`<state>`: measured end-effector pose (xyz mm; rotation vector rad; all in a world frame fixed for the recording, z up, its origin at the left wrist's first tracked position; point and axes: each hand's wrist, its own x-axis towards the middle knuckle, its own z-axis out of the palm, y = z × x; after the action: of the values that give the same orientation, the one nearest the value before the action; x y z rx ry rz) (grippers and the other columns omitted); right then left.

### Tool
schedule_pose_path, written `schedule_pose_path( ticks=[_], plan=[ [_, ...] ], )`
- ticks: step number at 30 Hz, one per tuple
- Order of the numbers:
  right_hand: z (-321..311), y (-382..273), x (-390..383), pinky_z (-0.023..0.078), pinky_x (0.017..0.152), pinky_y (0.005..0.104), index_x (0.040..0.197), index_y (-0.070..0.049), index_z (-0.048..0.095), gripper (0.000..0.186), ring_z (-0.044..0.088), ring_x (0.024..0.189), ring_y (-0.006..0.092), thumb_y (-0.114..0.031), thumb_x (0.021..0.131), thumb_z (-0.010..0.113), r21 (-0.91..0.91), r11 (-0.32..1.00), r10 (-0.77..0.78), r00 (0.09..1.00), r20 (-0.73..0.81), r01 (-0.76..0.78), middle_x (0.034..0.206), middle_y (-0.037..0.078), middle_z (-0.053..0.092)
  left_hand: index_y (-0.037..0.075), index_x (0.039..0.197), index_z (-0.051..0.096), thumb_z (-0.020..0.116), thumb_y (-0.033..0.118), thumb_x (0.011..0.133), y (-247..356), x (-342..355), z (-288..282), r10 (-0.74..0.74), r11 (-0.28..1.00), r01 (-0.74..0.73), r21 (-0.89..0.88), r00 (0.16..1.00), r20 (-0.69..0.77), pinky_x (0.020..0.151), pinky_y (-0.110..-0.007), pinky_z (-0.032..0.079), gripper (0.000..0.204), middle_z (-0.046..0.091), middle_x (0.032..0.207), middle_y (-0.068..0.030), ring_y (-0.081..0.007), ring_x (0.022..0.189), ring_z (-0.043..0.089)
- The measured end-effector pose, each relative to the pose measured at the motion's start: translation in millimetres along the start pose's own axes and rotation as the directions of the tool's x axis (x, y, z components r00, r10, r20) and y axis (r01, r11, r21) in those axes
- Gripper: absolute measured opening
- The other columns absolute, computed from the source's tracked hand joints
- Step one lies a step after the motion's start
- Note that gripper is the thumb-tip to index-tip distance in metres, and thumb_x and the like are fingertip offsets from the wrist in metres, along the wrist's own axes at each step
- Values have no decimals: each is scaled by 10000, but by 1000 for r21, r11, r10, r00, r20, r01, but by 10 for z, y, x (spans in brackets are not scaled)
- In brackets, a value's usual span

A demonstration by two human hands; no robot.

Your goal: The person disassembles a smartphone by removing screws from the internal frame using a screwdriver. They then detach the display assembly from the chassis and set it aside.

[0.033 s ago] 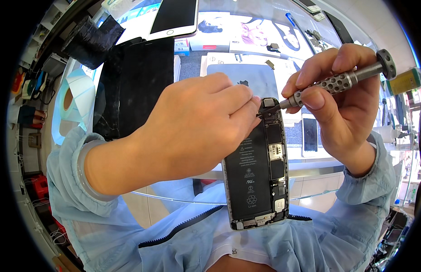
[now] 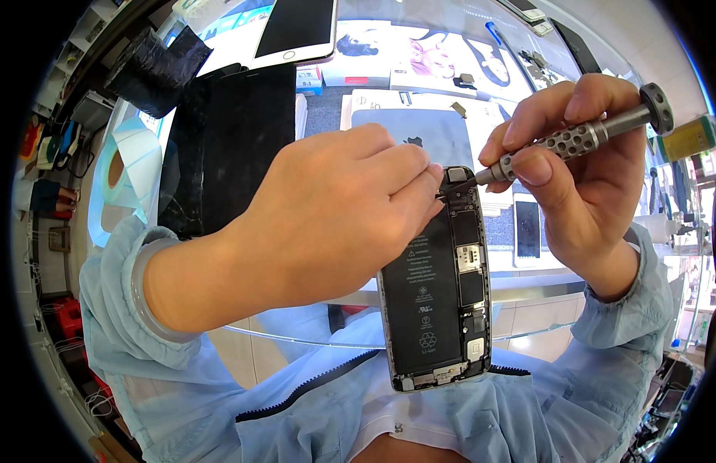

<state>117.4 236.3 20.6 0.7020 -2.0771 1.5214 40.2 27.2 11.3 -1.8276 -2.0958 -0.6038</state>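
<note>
My left hand grips the upper end of an opened smartphone, held upright in front of my chest. Its screen is off, and a long black battery and small circuit parts show inside the dark frame. My right hand pinches a grey metal precision screwdriver with a perforated grip. The screwdriver's tip touches the phone's inner top edge, right beside my left fingertips.
Behind the hands on a glass counter lie a black mat, a white tablet, a grey tablet back and a small white phone. A roll of white labels and a black tape roll sit at the left.
</note>
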Motion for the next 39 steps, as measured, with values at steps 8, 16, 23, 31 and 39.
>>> schedule_pose_path(
  ticks=[8,16,23,31,39],
  plan=[
    [-11,6,2,564,617,265,1127,-58,339,350,659,811,228,-72,913,615,17,1000,1,1000,0,-1,944,133,572,-19,946,668,769,79,668,5,8,-16,-13,1000,13,-15,999,33,630,-319,517,311,639,924,-77,-241,784,625],
    [-117,-19,13,576,639,267,1128,-49,336,335,659,815,226,-45,918,597,-50,999,5,999,49,-3,947,140,571,-19,996,666,779,84,645,7,4,-29,-9,1000,10,-26,999,40,631,-321,515,383,633,950,-77,-237,784,619],
    [-114,33,63,579,684,287,1118,-46,332,380,658,833,237,39,878,613,-149,980,-106,978,181,134,959,168,568,-18,1001,664,780,82,636,-6,-21,-6,-8,999,10,-53,999,37,633,-321,513,395,630,950,-75,-237,785,617],
    [-91,20,45,566,739,303,1103,-45,335,400,644,852,233,77,853,622,-130,987,-70,980,188,95,962,171,570,-12,981,664,775,99,646,-8,-17,-17,-9,997,12,-70,999,41,629,-320,508,369,622,944,-73,-234,771,610],
    [-96,21,65,563,747,313,1101,-45,337,415,638,842,228,83,841,634,-146,983,-82,973,215,115,961,172,571,-7,975,666,771,111,654,-6,-24,-19,-7,999,9,-52,999,38,630,-318,511,358,624,947,-72,-231,778,608]
  ],
)
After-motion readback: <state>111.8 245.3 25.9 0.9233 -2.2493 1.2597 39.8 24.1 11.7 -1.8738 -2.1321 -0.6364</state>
